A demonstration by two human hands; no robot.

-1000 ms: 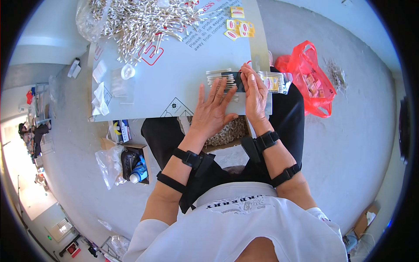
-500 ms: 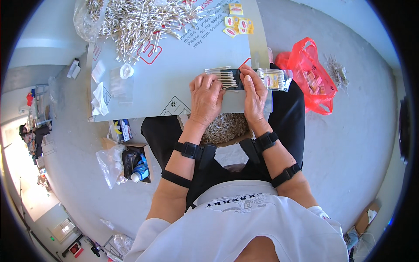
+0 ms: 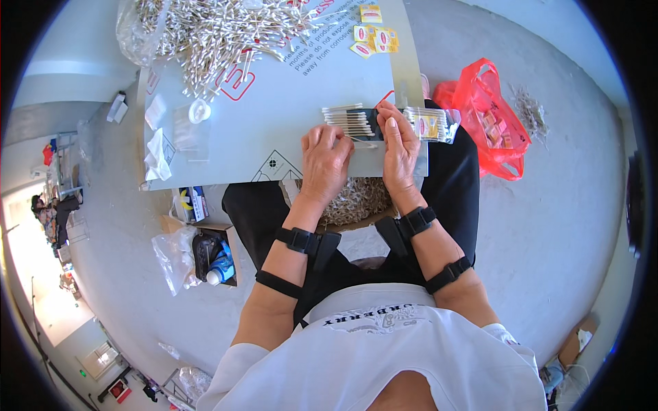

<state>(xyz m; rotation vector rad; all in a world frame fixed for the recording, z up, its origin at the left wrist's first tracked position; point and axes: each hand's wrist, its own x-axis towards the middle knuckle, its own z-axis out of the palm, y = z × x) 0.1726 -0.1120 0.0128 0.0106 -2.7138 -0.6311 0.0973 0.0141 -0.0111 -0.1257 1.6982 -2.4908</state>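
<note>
Just swab bundle [image 3: 351, 120] between hands [image 3: 363, 154]

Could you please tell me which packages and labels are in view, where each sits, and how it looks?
Small labels: top of board, yellow squares with red.
Packed swab packet: beside right hand, clear, yellow-red label.
Red plastic bag: floor, right of board.
Box: under board's left edge, white and yellow.

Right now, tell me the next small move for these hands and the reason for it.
Probably square up the row of cotton swabs before anything else. The left hand rests just below the row, the right hand pinches its right end, and the swab tips look uneven on the board. A filled clear packet lies right beside the right hand, suggesting tidy bundles.
</note>
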